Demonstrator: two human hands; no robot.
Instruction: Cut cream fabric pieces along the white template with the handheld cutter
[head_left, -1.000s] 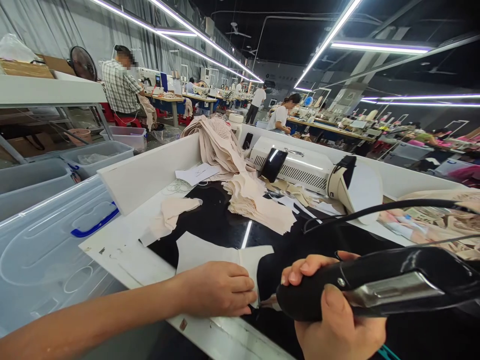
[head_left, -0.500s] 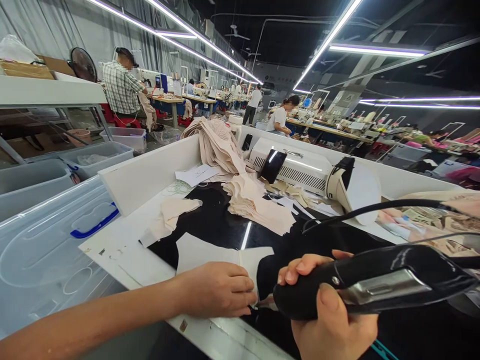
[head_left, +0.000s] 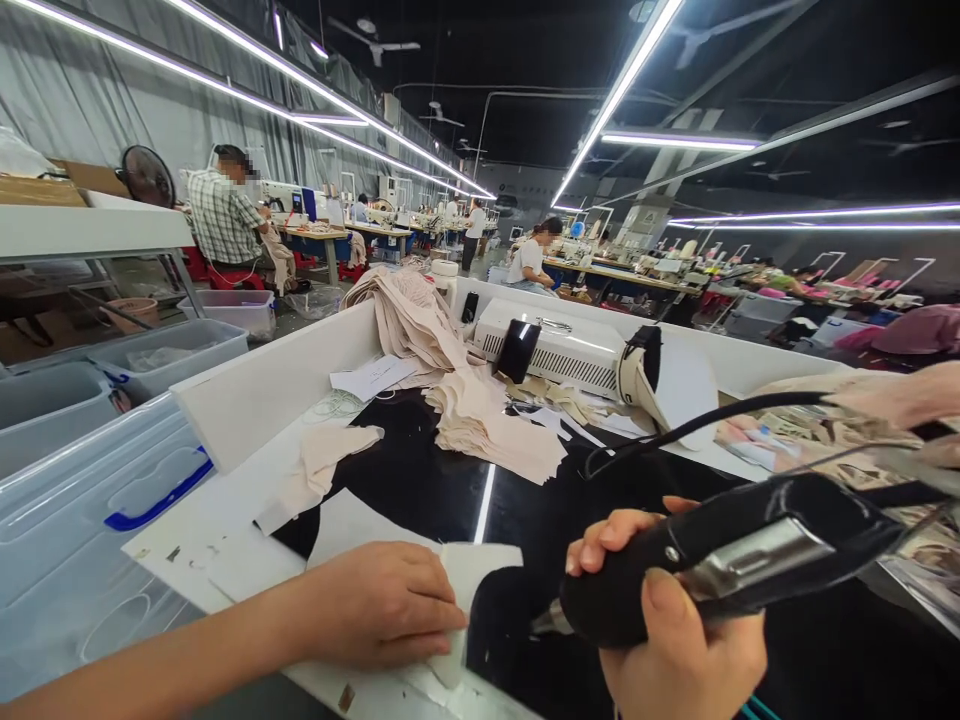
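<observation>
My left hand (head_left: 382, 605) lies on a pale fabric piece (head_left: 472, 570) at the near edge of the glossy black worktop (head_left: 420, 480), fingers curled together and pressing the piece down. My right hand (head_left: 675, 640) grips a black handheld tool (head_left: 720, 555) with a metal tip (head_left: 546, 622) that points left toward the fabric's edge, a little apart from my left fingers. A black cord (head_left: 697, 420) runs from the tool up to the right.
Beige fabric pieces (head_left: 487, 425) are piled mid-table, with a white machine (head_left: 555, 350), a phone (head_left: 516, 350) and a white holder (head_left: 660, 375) behind. Clear plastic bins (head_left: 82, 500) stand at the left. Other people sit at sewing tables in the background.
The view has tilted and shifted, so everything sits lower and further left. My left hand slid left along the fabric piece. The tool's tip is now apart from my left fingers.
</observation>
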